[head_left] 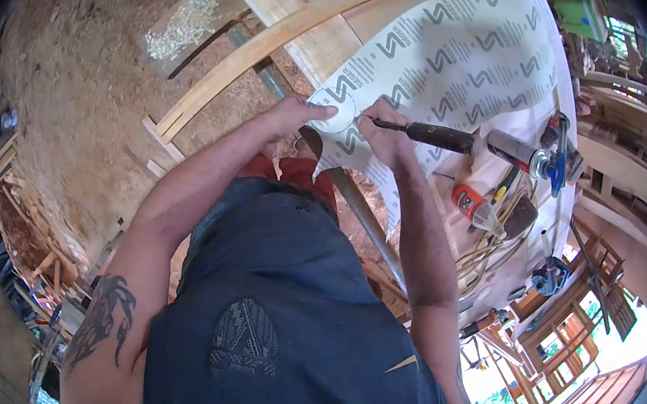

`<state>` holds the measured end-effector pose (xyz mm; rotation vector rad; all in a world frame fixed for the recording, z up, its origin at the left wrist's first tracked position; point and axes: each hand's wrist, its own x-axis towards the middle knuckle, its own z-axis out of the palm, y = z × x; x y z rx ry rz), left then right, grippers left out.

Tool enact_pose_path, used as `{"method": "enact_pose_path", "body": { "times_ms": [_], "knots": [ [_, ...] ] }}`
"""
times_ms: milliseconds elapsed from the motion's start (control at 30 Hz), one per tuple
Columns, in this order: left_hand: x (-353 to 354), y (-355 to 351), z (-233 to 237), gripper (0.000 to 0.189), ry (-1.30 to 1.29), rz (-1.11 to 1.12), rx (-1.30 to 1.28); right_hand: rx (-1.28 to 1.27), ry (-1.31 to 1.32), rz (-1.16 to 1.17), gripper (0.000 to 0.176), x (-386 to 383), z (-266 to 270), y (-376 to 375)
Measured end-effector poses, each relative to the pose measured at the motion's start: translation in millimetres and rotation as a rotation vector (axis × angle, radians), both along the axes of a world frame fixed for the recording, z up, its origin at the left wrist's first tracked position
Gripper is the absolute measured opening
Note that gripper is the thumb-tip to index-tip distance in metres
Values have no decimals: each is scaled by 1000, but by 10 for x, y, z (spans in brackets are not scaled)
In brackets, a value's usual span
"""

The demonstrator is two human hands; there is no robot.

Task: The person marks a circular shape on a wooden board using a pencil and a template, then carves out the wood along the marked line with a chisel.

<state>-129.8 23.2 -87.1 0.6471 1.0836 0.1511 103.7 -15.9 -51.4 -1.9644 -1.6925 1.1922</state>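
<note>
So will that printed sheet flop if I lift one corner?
Probably floppy: the printed sheet is thin, lying curved. Likely light, apt to slide; the left hand pins a round disc on it, the right hand holds a slim tool.

sheet (468, 51): landmark, spread flat ahead of the person.
disc (333, 115): on the sheet's near left corner.
left hand (298, 113): at the sheet's left edge, fingertips flat on the disc.
right hand (385, 133): on the sheet, just right of the disc.
long tool (435, 136): gripped in the right hand; lies across the sheet, tip at the disc, handle to the right.
canister (513, 150): at the sheet's right edge, beyond the handle's end.
tube (471, 203): right of the sheet, nearer the person than the long tool.
plank (270, 40): left of the sheet, far end running behind it.
pipe (359, 202): below the sheet's near edge.
</note>
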Motion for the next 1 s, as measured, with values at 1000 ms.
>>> {"method": "enact_pose_path", "body": {
  "times_ms": [1000],
  "knots": [
    [-1,-48,-268,56,-94,38,22,-2,17,-126,19,-164,-13,-141]
  ]
}}
